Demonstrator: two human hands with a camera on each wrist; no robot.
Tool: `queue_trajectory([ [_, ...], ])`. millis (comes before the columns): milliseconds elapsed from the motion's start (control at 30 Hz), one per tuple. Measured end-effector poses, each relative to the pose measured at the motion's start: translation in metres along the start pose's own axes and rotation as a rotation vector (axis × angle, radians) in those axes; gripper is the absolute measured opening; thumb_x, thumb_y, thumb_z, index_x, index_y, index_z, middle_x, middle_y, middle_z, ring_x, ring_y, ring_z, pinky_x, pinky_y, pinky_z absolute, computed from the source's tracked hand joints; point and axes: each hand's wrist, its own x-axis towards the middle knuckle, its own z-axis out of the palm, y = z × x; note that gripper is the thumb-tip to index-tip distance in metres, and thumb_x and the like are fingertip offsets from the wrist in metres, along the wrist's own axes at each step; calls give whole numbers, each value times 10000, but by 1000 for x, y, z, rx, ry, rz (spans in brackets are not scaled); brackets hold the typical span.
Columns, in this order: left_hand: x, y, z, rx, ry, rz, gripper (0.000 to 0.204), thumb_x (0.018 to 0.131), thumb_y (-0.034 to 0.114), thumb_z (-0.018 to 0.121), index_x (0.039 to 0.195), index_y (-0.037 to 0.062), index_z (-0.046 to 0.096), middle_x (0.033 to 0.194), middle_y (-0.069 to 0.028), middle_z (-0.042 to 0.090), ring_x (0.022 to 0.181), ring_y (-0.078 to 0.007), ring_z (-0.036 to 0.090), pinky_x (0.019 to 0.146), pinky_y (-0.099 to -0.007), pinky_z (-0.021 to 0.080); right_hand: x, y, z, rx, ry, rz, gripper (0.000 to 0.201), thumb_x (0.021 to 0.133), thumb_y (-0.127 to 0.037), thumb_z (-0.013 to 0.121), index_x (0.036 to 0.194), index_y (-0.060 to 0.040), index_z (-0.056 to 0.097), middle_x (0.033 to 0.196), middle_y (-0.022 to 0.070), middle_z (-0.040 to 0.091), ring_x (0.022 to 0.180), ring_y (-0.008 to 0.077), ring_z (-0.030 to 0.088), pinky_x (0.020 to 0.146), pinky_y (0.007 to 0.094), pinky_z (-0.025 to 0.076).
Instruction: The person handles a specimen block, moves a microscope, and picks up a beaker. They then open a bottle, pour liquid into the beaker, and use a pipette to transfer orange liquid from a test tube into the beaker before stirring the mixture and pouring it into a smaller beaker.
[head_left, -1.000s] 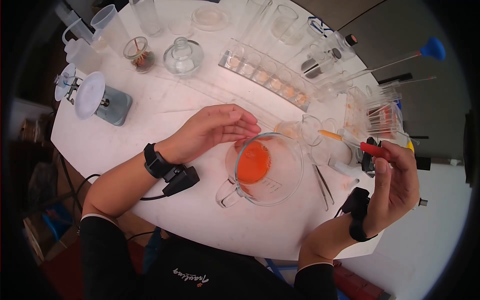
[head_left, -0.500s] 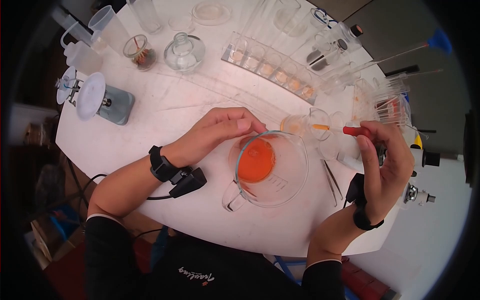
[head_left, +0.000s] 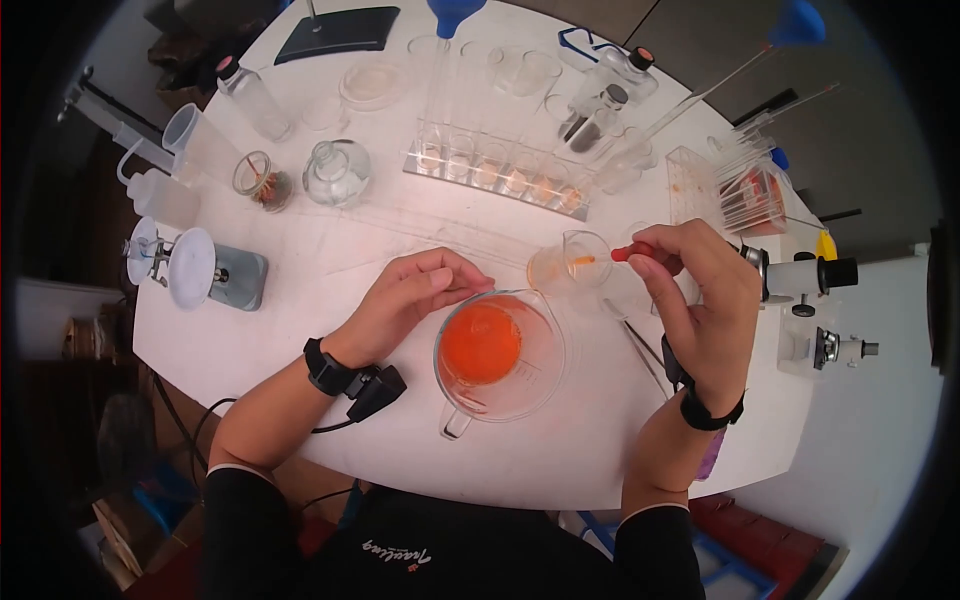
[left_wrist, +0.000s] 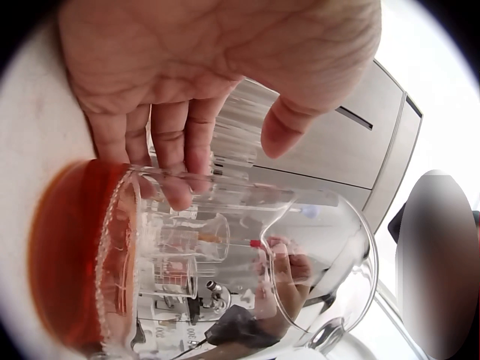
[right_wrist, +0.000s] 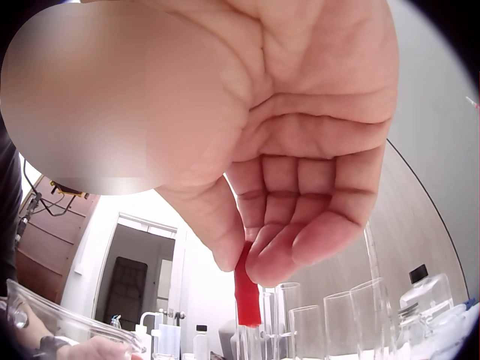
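Observation:
My right hand (head_left: pixel 705 295) pinches the red rubber bulb (right_wrist: pixel 247 296) of a dropper between thumb and fingers. Orange liquid shows in the dropper's glass tube, which overlaps the mouth of a small beaker (head_left: pixel 545 270) in the head view. In front of me stands a large glass measuring jug (head_left: pixel 545 350), its handle toward me, with orange-red liquid (head_left: pixel 482 343) in the bottom. My left hand (head_left: pixel 405 300) rests its loosely extended fingers (left_wrist: pixel 171 135) at the jug's far left side, thumb raised clear of the glass.
Behind the beaker runs a rack of test tubes (head_left: pixel 495 180). Tweezers (head_left: pixel 645 350) lie right of the jug. A balance (head_left: pixel 225 275), a flask (head_left: pixel 337 172) and a small jar (head_left: pixel 262 182) stand to the left. A microscope (head_left: pixel 800 280) and a tube stand (head_left: pixel 745 195) are at right.
My right hand has carried the dropper leftward from the table's right side to the small beaker. My left hand stays by the jug. The head view has shifted.

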Motion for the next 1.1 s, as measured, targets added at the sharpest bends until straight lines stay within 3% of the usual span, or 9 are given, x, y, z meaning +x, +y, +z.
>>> queue_trajectory([
  [333, 2, 3, 0, -55, -47, 29, 486, 939, 394, 510, 1155, -38, 563, 1197, -203, 623, 1199, -266, 569, 1050, -398, 430, 0, 13, -1, 36, -14, -29, 106, 826, -54, 698, 896, -12, 631, 775, 101, 602, 676, 276, 593, 597, 342, 467],
  [533, 10, 6, 8, -5, -69, -16, 402, 981, 330, 509, 1143, -30, 588, 1169, -140, 636, 1108, -193, 612, 991, -331, 465, -6, 2, -2, 81, -55, -42, 100, 870, -103, 648, 880, -15, 601, 810, 124, 603, 735, 331, 603, 654, 393, 482],
  [733, 3, 17, 19, 210, 15, -9, 358, 978, 308, 513, 1135, -2, 600, 1129, -107, 657, 1073, -156, 615, 957, -314, 468, -13, 2, -10, 71, -8, -71, 106, 878, -116, 634, 873, -15, 603, 813, 124, 616, 748, 332, 612, 666, 403, 488],
  [833, -12, 20, 24, 349, 146, 33, 371, 953, 323, 517, 1124, 0, 581, 1139, -117, 653, 1081, -187, 618, 976, -325, 463, -14, 11, -16, 118, 37, -83, 101, 876, -112, 635, 868, -13, 616, 804, 126, 624, 740, 332, 615, 663, 401, 488],
  [1100, -98, 47, 49, 454, 335, 138, 351, 931, 334, 547, 1110, 42, 624, 1165, -93, 654, 1149, -174, 577, 1027, -359, 386, -11, 24, -12, 198, 10, -97, 96, 867, -108, 639, 854, -13, 631, 800, 133, 634, 735, 332, 618, 668, 403, 489],
])
